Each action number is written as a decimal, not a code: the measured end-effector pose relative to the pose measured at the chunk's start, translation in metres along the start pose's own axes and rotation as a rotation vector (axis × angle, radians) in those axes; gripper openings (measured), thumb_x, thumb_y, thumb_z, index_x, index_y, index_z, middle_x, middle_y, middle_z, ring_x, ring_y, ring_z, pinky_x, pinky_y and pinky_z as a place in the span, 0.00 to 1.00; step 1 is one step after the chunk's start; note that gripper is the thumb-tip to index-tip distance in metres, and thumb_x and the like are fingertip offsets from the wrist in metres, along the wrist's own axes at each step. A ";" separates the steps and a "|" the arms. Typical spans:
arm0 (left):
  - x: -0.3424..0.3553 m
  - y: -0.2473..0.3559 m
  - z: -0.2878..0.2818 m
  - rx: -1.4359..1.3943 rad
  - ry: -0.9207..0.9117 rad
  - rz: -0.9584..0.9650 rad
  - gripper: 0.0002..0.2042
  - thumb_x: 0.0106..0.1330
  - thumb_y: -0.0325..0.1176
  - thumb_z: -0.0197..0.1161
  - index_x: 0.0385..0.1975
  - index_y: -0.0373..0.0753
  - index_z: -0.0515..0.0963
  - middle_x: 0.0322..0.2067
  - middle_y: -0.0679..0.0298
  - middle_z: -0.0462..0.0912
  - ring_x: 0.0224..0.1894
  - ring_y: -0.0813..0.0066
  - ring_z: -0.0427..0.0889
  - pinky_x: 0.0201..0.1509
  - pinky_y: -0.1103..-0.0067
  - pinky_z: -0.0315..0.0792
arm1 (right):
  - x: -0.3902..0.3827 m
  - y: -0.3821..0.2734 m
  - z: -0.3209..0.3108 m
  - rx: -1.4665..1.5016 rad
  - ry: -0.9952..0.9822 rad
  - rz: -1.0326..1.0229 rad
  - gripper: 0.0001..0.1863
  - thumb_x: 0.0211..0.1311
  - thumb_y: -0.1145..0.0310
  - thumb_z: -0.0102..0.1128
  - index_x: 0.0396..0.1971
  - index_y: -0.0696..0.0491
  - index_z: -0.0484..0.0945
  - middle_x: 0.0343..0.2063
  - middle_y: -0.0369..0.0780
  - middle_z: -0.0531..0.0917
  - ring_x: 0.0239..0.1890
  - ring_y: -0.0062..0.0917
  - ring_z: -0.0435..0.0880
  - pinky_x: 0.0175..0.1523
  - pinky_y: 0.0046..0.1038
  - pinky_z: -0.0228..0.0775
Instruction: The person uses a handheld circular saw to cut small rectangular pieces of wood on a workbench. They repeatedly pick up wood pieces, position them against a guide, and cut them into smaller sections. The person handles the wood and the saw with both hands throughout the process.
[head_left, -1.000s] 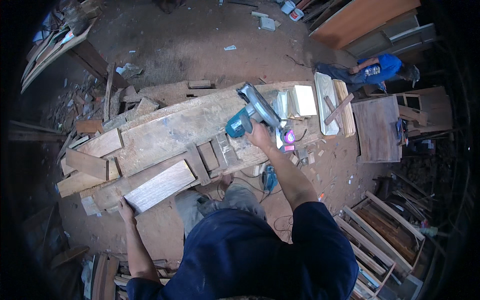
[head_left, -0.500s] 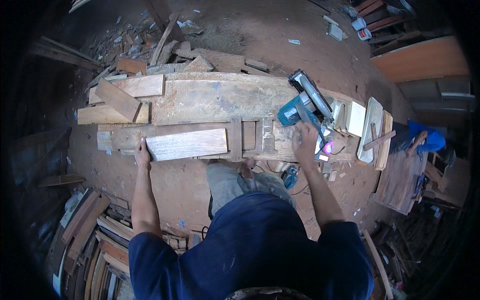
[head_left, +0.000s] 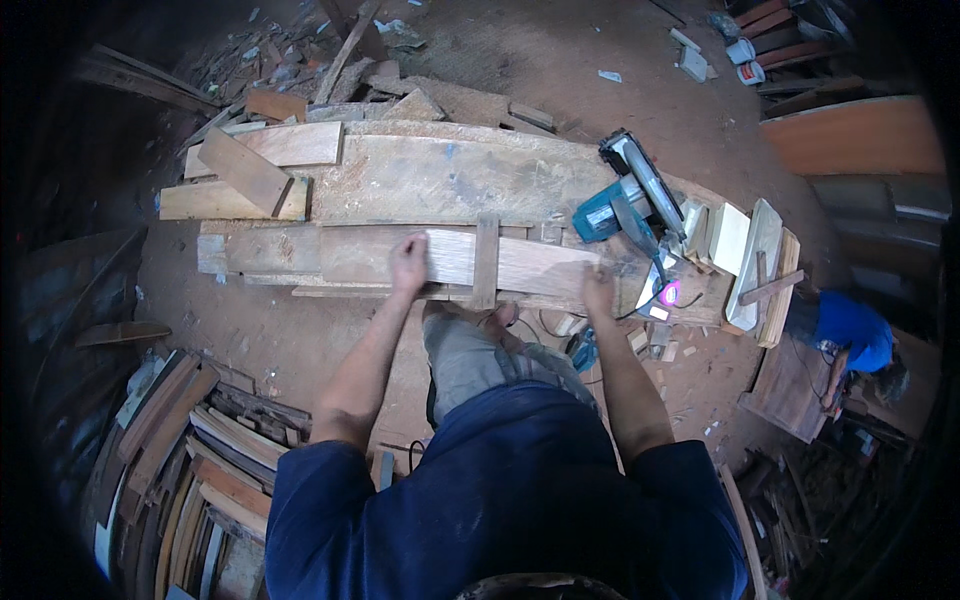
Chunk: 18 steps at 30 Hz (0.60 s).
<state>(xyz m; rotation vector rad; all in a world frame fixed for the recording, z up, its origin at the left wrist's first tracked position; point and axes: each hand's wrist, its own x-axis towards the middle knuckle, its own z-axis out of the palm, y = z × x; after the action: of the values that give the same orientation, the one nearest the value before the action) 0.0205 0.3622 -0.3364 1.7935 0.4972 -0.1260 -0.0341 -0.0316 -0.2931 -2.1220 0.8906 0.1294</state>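
Now my left hand [head_left: 408, 264] and right hand [head_left: 598, 292] press flat, apart, on the plank [head_left: 520, 264]; saw [head_left: 622, 205] at two o'clock.

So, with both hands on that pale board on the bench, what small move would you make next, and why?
Probably slide the pale board a little to square it against the cross strip. The left hand presses its left end, the right hand its right end, and the blue circular saw sits unheld just beyond, so steadying the board seems to come before any cutting.
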 end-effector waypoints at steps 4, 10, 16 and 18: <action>-0.014 0.003 0.044 -0.100 -0.015 -0.069 0.15 0.74 0.40 0.62 0.46 0.32 0.85 0.40 0.59 0.88 0.45 0.74 0.83 0.53 0.76 0.75 | 0.045 0.057 -0.029 0.044 0.078 -0.031 0.26 0.67 0.51 0.66 0.47 0.62 0.81 0.38 0.44 0.85 0.42 0.30 0.82 0.50 0.33 0.73; -0.027 0.028 0.080 -0.069 -0.025 -0.031 0.16 0.74 0.41 0.61 0.46 0.34 0.85 0.37 0.54 0.89 0.40 0.71 0.85 0.49 0.74 0.76 | 0.066 0.076 -0.044 0.417 0.142 -0.111 0.22 0.72 0.59 0.63 0.52 0.64 0.78 0.44 0.42 0.85 0.46 0.25 0.81 0.53 0.28 0.72; -0.025 0.022 0.092 0.009 0.060 -0.044 0.17 0.74 0.44 0.60 0.47 0.36 0.85 0.37 0.52 0.89 0.41 0.61 0.87 0.49 0.70 0.77 | 0.076 0.062 -0.056 0.633 0.016 -0.029 0.26 0.73 0.69 0.61 0.65 0.64 0.70 0.57 0.44 0.81 0.55 0.25 0.80 0.60 0.26 0.72; -0.028 0.028 0.096 0.099 0.073 -0.064 0.17 0.74 0.44 0.60 0.47 0.37 0.85 0.37 0.51 0.89 0.41 0.59 0.88 0.48 0.69 0.77 | 0.078 0.071 -0.067 0.564 -0.033 -0.115 0.27 0.72 0.70 0.62 0.66 0.66 0.69 0.58 0.46 0.79 0.57 0.27 0.79 0.61 0.26 0.71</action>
<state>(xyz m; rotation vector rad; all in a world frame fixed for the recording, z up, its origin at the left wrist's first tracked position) 0.0232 0.2582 -0.3289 1.8848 0.6102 -0.1321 -0.0346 -0.1525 -0.3232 -1.6313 0.6824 -0.1331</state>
